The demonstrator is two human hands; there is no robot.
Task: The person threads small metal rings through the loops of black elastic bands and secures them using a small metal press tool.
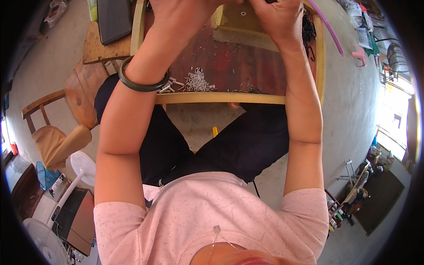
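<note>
My left hand point(187, 12) and my right hand point(281, 20) are both raised over the far part of a reddish-brown worktable point(229, 57) with a raised wooden rim. The upper picture edge cuts off most of their fingers, so any object in them is hidden. Between the hands shows a yellowish box-like piece point(245, 20) with a small round fitting on it. Nearer me, by my left forearm, lies a heap of small silvery metal pieces point(198, 81). Thin dark bits point(254, 89) are scattered to its right along the rim.
A dark phone-like slab point(114, 21) lies on a wooden surface at the left. Black hooked pieces point(310, 31) gather inside the right rim, near a purple ridged strip point(329, 28). Wooden chair point(46, 108) and white fan point(83, 168) stand left; a pink stool point(360, 56) stands right.
</note>
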